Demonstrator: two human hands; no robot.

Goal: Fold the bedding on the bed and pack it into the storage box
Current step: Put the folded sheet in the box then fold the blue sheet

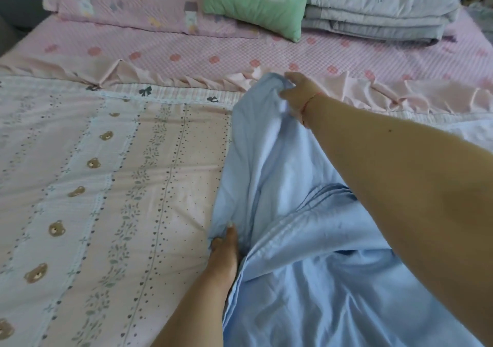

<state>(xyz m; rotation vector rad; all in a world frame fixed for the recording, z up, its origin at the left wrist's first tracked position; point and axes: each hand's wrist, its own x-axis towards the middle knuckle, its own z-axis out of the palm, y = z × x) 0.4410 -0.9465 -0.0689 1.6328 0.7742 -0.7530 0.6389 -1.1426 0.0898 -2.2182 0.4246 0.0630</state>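
no legible text or labels, possibly blurred away

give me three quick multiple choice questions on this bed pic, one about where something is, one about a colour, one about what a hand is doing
1. Where does the green cushion lie?
A. at the head of the bed, left of the folded grey quilt
B. on the blue sheet
C. on the floor

2. What colour is the sheet being handled?
A. yellow
B. light blue
C. dark red

3. What is the right hand doing?
A. resting flat on the cushion
B. hanging free in the air
C. gripping the sheet's far end

Answers: 1 A, the cushion sits beside the quilt stack; 2 B, the cloth is pale blue; 3 C, its fingers close on bunched cloth while the left hand grips the near edge.
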